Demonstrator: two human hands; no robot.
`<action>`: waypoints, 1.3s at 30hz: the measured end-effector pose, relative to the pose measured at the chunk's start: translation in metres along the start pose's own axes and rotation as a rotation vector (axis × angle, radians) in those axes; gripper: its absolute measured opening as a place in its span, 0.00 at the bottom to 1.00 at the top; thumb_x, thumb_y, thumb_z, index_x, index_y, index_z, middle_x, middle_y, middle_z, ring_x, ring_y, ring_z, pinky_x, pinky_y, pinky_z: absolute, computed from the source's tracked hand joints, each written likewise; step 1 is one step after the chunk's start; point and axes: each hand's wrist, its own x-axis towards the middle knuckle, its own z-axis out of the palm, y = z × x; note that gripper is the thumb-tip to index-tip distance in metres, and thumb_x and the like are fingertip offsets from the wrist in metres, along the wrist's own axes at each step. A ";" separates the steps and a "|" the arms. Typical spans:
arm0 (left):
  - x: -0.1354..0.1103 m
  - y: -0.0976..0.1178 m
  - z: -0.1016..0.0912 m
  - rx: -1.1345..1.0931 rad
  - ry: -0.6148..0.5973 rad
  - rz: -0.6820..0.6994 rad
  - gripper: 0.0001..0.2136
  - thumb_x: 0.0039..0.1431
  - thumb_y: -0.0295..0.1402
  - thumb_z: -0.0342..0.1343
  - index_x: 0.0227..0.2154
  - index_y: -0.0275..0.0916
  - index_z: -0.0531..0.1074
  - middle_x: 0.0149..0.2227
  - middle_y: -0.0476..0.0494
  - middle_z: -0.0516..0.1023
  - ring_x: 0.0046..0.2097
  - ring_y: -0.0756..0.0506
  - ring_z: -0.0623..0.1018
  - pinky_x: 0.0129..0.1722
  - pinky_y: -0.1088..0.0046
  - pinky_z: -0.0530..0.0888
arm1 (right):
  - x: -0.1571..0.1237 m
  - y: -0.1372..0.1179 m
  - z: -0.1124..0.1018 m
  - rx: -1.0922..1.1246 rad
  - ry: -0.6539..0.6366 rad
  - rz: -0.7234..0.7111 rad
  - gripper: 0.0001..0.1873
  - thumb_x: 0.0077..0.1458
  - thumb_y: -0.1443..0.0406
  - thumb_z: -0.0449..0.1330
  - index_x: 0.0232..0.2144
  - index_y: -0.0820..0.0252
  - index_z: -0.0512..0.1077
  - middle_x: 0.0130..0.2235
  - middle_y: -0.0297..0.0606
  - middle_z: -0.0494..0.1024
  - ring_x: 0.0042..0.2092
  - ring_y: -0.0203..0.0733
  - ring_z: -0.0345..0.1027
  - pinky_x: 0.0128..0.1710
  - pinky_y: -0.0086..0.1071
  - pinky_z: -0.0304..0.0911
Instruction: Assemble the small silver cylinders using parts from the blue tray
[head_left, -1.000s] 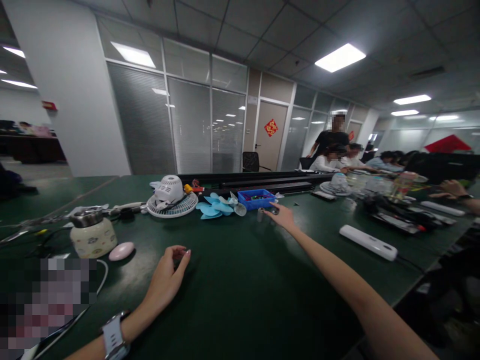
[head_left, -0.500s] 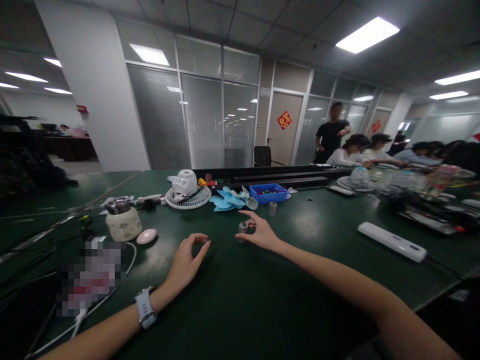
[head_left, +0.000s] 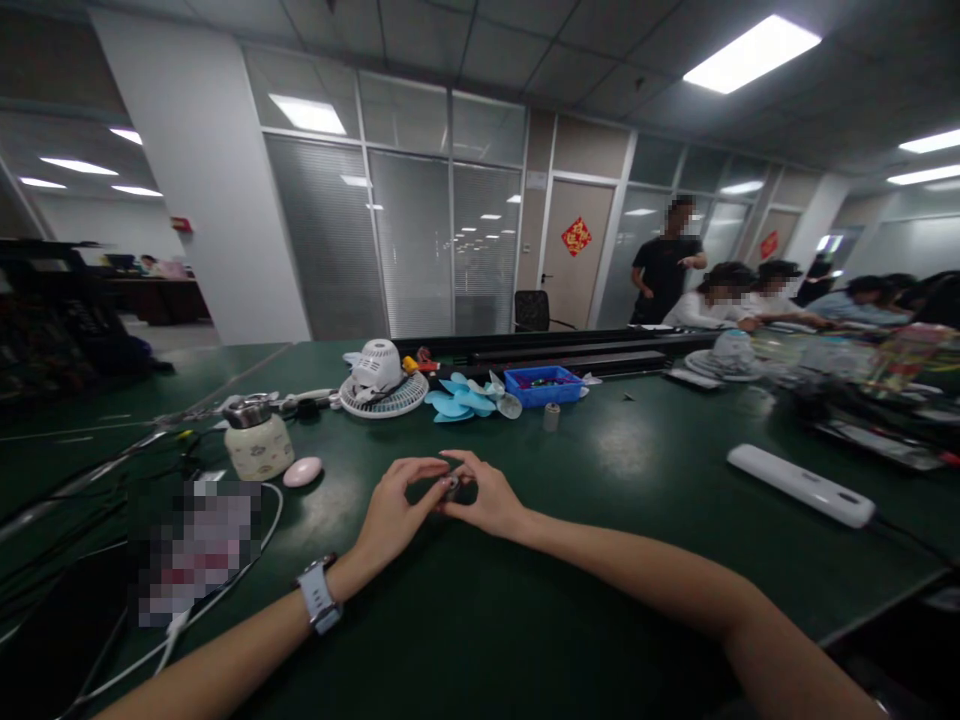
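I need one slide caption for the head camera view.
Left hand and right hand meet at a small grey part above the green table.

Beyond the far edge of the dark green table (head_left: 420, 640) stand a broad white column (head_left: 191, 170), tall grey glass partitions (head_left: 411, 240), a black-backed chair (head_left: 532, 311) and a beige door (head_left: 576, 278), beneath rectangular white ceiling lights (head_left: 752, 53).

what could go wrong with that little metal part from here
The small metal part is held where the fingertips of the left hand and right hand meet, so it could slip. The table looks smooth; a dropped part might roll. The upright cylinder near the blue bin could get knocked over.
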 end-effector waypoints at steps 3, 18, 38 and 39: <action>0.004 -0.003 0.001 -0.016 -0.009 -0.014 0.16 0.54 0.46 0.57 0.43 0.45 0.72 0.47 0.44 0.78 0.51 0.40 0.76 0.54 0.57 0.70 | -0.002 0.000 0.001 -0.023 0.012 0.006 0.39 0.44 0.61 0.70 0.57 0.54 0.60 0.41 0.34 0.77 0.42 0.42 0.73 0.48 0.40 0.64; 0.010 -0.014 -0.010 0.018 0.080 -0.137 0.24 0.46 0.52 0.57 0.42 0.44 0.64 0.38 0.42 0.83 0.49 0.35 0.79 0.53 0.52 0.71 | -0.003 -0.002 -0.001 -0.137 -0.013 0.021 0.40 0.45 0.50 0.68 0.58 0.50 0.59 0.44 0.35 0.77 0.44 0.43 0.73 0.48 0.38 0.66; -0.003 -0.049 -0.004 0.090 -0.168 -0.179 0.21 0.48 0.51 0.57 0.41 0.43 0.66 0.40 0.44 0.83 0.52 0.37 0.78 0.50 0.57 0.72 | -0.011 0.063 -0.109 -0.357 0.474 0.182 0.23 0.52 0.54 0.63 0.50 0.54 0.68 0.42 0.37 0.79 0.39 0.42 0.73 0.42 0.37 0.67; -0.003 -0.048 -0.005 0.096 -0.165 -0.175 0.21 0.49 0.50 0.57 0.42 0.43 0.66 0.40 0.44 0.83 0.52 0.38 0.77 0.51 0.57 0.71 | -0.010 0.078 -0.121 -0.398 0.542 0.238 0.24 0.52 0.54 0.63 0.50 0.53 0.68 0.41 0.37 0.79 0.38 0.43 0.74 0.41 0.38 0.68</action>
